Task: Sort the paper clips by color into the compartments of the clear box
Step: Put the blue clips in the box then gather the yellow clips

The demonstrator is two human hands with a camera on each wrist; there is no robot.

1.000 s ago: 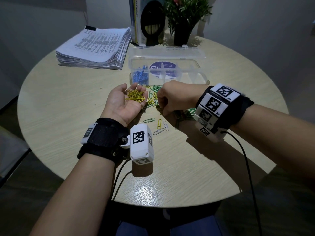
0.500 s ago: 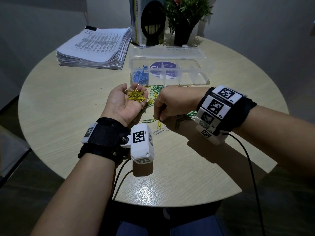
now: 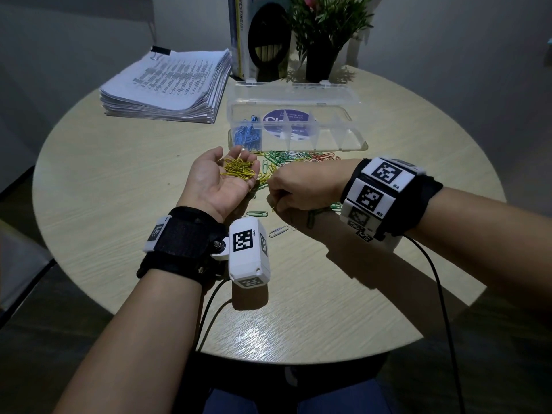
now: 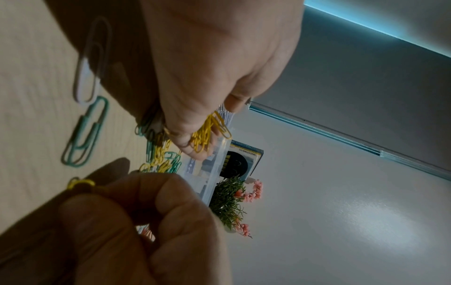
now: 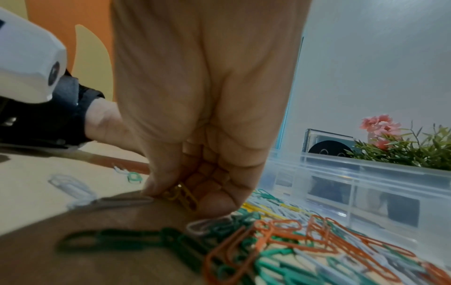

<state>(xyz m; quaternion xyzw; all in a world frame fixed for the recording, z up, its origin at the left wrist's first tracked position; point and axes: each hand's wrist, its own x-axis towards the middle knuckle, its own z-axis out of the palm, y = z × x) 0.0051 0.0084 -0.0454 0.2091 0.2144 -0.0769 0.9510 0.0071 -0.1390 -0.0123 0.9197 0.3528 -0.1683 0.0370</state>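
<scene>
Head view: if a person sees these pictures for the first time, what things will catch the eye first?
First, the left hand near the table's centre, palm up, cupping a heap of yellow clips, while the right hand beside it pinches one yellow clip off the wood. Next, the mixed clips strewn before the clear box, whose left compartment holds blue clips.

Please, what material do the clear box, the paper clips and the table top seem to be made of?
Clear box: probably glossy transparent plastic; the label and dividers show through its walls.
Yellow paper clips in the left hand: apparently bent wire with a smooth coloured coating; the core is not visible.
Table: pale wood-grain surface with slight sheen; solid wood or laminate, I cannot tell.
</scene>
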